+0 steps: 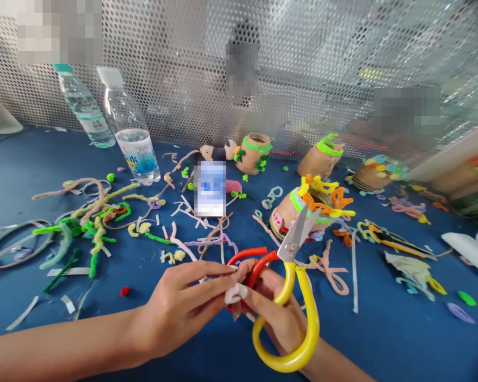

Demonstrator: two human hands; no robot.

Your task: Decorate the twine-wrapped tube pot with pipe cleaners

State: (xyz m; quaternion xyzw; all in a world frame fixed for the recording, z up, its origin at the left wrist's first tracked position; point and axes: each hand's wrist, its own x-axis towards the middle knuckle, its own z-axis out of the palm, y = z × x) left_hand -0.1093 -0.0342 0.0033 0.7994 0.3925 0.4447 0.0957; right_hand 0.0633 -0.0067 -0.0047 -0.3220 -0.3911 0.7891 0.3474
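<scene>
Our left hand was pinching a small piece of pale pink pipe cleaner between the thumb and the fingers, which were pressed together. This soft, fuzzy piece was just beside the red handle of the scissors. Our right hand was closed around the scissors, with the fingers inside the handles. The other handle was a long loop of smooth yellow plastic, and the short steel blades stood open and pointed away from us. Both hands were close together above the blue table.

Around the hands, many pipe cleaners lay on the table, bent into curls and loops, in green, yellow, pink and orange. Thin pale strips were scattered among them. Ahead of the blades, a tilted cardboard tube carried curly orange and yellow pipe cleaners on its rim. Two more tubes with bright green trim were farther back. On the left were two plastic water bottles, in front of a perforated metal sheet. A flat rectangular object among the strips was too blurred to tell.
</scene>
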